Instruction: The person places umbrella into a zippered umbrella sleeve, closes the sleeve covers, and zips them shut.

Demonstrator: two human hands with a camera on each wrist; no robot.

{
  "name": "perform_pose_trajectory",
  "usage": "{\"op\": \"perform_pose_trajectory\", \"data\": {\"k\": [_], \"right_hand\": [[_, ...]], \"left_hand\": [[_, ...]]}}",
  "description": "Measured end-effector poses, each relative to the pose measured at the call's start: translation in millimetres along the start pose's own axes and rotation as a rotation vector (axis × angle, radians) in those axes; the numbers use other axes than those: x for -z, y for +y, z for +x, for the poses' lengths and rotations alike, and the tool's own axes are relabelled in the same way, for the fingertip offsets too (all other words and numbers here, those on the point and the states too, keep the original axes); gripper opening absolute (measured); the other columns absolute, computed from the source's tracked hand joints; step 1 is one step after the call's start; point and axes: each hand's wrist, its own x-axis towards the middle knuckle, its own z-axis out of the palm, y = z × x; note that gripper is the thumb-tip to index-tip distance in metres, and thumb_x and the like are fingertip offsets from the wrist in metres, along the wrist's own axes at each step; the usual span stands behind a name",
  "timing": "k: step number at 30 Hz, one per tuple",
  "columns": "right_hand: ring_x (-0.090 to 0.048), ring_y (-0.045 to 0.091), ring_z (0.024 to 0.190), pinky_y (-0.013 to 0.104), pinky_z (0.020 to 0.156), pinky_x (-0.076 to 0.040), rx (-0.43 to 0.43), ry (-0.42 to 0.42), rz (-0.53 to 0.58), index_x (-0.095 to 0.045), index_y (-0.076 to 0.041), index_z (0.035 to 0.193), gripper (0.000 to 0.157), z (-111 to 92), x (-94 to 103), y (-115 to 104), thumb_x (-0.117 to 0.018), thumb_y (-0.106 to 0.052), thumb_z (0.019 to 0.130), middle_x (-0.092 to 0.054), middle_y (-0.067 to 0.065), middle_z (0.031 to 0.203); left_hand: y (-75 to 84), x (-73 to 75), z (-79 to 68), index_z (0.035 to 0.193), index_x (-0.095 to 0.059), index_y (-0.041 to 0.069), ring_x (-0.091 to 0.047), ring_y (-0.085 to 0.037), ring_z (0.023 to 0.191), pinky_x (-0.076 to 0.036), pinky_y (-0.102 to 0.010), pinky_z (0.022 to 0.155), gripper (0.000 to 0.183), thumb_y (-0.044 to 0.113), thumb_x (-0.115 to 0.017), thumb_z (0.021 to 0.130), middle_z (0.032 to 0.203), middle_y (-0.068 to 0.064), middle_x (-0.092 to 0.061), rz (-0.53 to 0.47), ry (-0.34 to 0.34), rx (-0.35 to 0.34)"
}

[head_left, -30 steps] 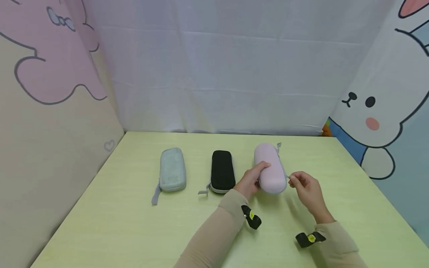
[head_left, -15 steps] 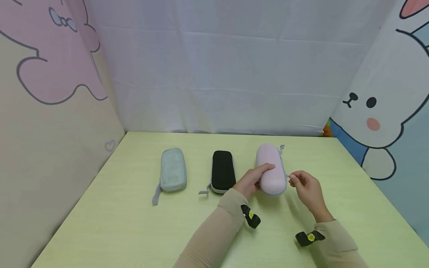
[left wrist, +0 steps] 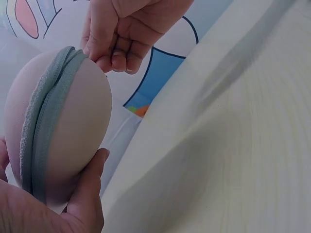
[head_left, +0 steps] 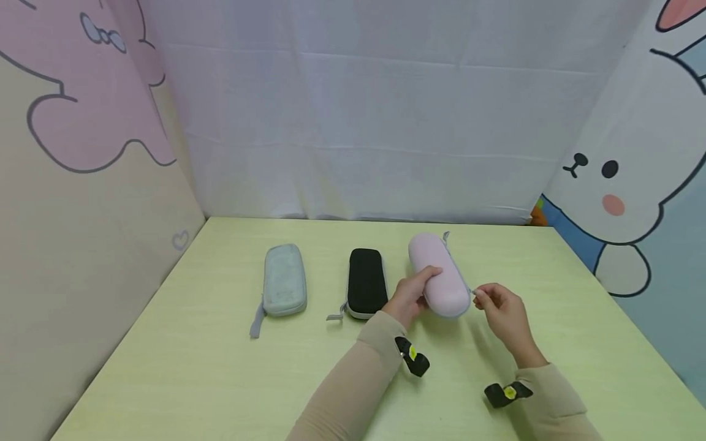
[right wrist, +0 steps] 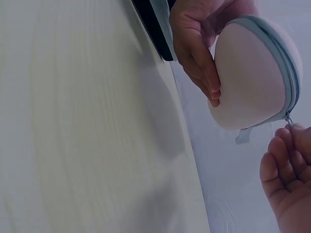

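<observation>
A pink zippered hard case (head_left: 441, 278) is held above the table, tilted, by my left hand (head_left: 410, 297), thumb over its top and fingers beneath. Grey-blue zipper tape (left wrist: 46, 116) runs round its end in the left wrist view, its two edges lying close together. My right hand (head_left: 504, 318) pinches the small zipper pull (right wrist: 288, 119) at the case's near right corner. A short fabric loop (right wrist: 243, 136) hangs from the case's side in the right wrist view.
A black zippered case (head_left: 367, 282) lies left of my left hand, its grey strap toward me. Farther left is a pale green case (head_left: 284, 280) with a grey strap. White cloth (head_left: 358, 135) hangs behind the table (head_left: 220, 380).
The pink case first shifts slightly right, then its far end swings left, so it now slants more. My right hand keeps its pinch on the zipper pull and barely moves.
</observation>
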Motion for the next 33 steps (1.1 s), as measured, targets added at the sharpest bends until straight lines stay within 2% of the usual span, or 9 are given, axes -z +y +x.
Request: {"op": "perform_pose_trajectory", "data": {"k": [7,13,16,19,22,25,27,29,33], "right_hand": [[-0.056,0.001,0.067,0.026,0.064,-0.052,0.021,0.006,-0.008,-0.061,0.007,0.088,0.011,-1.4,-3.5,-0.7,-0.057,-0.003,0.092,-0.062,0.014,0.079],[-0.056,0.002,0.068,0.022,0.063,-0.05,0.087,-0.013,0.018,-0.061,0.007,0.087,0.01,-2.7,-2.8,3.6,-0.057,-0.002,0.092,-0.062,0.012,0.077],[-0.056,0.003,0.068,0.02,0.063,-0.049,0.099,-0.024,0.09,-0.06,0.008,0.088,0.012,-2.9,-1.0,6.3,-0.055,-0.002,0.092,-0.061,0.011,0.076],[-0.056,0.003,0.068,0.018,0.063,-0.048,0.087,-0.015,0.155,-0.059,0.01,0.089,0.014,-2.1,0.5,7.9,-0.055,-0.002,0.093,-0.061,0.007,0.076],[-0.056,0.003,0.067,0.018,0.063,-0.049,0.072,0.002,0.174,-0.059,0.011,0.089,0.015,-0.8,1.9,9.2,-0.054,-0.003,0.093,-0.06,0.003,0.075],[-0.056,0.003,0.067,0.018,0.063,-0.049,0.069,0.013,0.162,-0.059,0.011,0.089,0.015,0.4,2.8,7.9,-0.055,-0.003,0.093,-0.06,0.002,0.075],[-0.056,0.003,0.067,0.018,0.063,-0.049,0.077,0.013,0.153,-0.059,0.01,0.089,0.015,1.1,2.7,6.1,-0.055,-0.003,0.093,-0.06,0.004,0.075],[-0.056,0.004,0.068,0.019,0.063,-0.049,0.072,0.012,0.137,-0.059,0.01,0.088,0.015,1.0,2.9,4.7,-0.055,-0.004,0.093,-0.06,0.006,0.075],[-0.056,0.003,0.068,0.02,0.063,-0.049,0.061,0.002,0.091,-0.059,0.008,0.089,0.015,-0.4,2.0,5.3,-0.056,-0.006,0.093,-0.06,0.008,0.076]], "left_hand": [[-0.3,-2.5,1.0,0.115,-0.049,-0.005,-0.06,-0.024,0.086,-0.049,-0.038,0.079,0.064,0.02,-0.081,0.065,0.097,-0.014,-0.06,-0.051,0.058,-0.037],[-1.1,-3.0,0.4,0.112,-0.053,-0.004,-0.06,-0.023,0.084,-0.049,-0.036,0.077,0.059,0.021,-0.081,0.066,0.095,-0.013,-0.062,-0.025,0.075,-0.035],[-0.1,-1.4,0.4,0.114,-0.053,-0.004,-0.06,-0.024,0.086,-0.048,-0.037,0.08,0.061,0.021,-0.081,0.066,0.097,-0.013,-0.061,-0.041,0.025,0.001],[2.3,1.8,1.4,0.118,-0.05,-0.003,-0.059,-0.026,0.091,-0.047,-0.038,0.083,0.062,0.021,-0.079,0.069,0.1,-0.014,-0.059,-0.056,-0.078,0.052],[3.4,4.6,1.7,0.118,-0.049,-0.003,-0.058,-0.025,0.091,-0.047,-0.036,0.08,0.06,0.023,-0.076,0.071,0.1,-0.014,-0.059,-0.01,-0.163,0.07],[2.3,6.0,2.1,0.115,-0.052,-0.002,-0.059,-0.023,0.086,-0.047,-0.033,0.072,0.058,0.028,-0.075,0.071,0.098,-0.013,-0.061,0.062,-0.185,0.057],[1.5,6.7,2.4,0.115,-0.053,-0.001,-0.059,-0.022,0.084,-0.048,-0.031,0.07,0.059,0.031,-0.075,0.071,0.097,-0.012,-0.061,0.085,-0.187,0.052],[1.1,6.2,2.7,0.115,-0.053,-0.002,-0.06,-0.023,0.084,-0.049,-0.033,0.071,0.061,0.031,-0.077,0.07,0.097,-0.013,-0.061,0.063,-0.169,0.052],[0.3,3.4,2.9,0.116,-0.052,-0.003,-0.061,-0.025,0.086,-0.05,-0.038,0.078,0.063,0.026,-0.081,0.068,0.098,-0.014,-0.061,-0.03,-0.076,0.039]]}}
